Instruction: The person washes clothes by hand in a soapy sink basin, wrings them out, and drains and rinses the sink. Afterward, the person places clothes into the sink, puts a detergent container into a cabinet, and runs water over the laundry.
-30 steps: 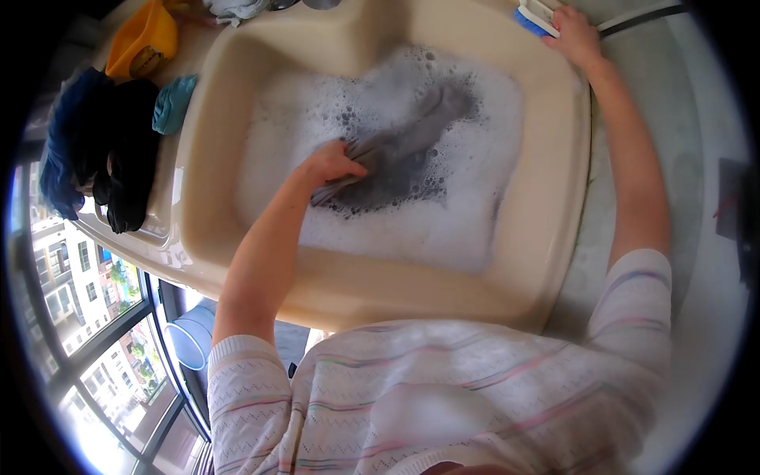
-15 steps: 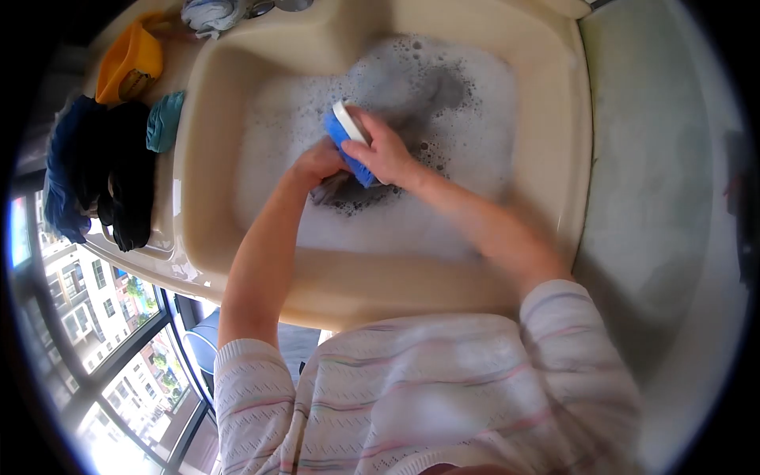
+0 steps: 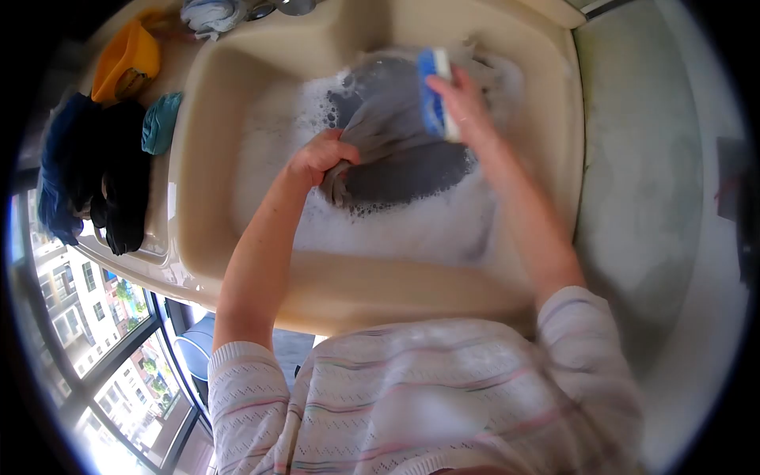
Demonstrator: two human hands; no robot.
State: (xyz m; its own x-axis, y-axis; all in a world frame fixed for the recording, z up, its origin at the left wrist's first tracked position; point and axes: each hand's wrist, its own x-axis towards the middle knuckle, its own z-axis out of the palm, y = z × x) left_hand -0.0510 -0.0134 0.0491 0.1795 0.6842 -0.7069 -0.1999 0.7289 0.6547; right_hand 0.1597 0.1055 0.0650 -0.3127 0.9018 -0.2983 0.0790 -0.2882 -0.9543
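In the beige sink (image 3: 214, 158), a wet grey garment (image 3: 388, 119) lies spread in soapy water. My left hand (image 3: 321, 156) is closed around a bunched edge of that cloth at its near left end. A scrubbing brush (image 3: 433, 95), with blue bristles and a white back, is gripped in my right hand (image 3: 467, 107). The brush is at the garment's right side, bristles facing left, slightly smeared by motion; whether it touches the cloth I cannot tell. White suds (image 3: 396, 237) float around the garment.
On the left ledge lie dark clothes (image 3: 119, 174), a teal cloth bundle (image 3: 161, 123) and a yellow container (image 3: 127, 59). A pale cloth (image 3: 212, 16) sits by the tap at the back. A wall (image 3: 649, 158) borders the sink on the right.
My right hand has carried the brush away from my left hand, toward the right and the back. More of the grey garment now shows, stretched out from my left hand.
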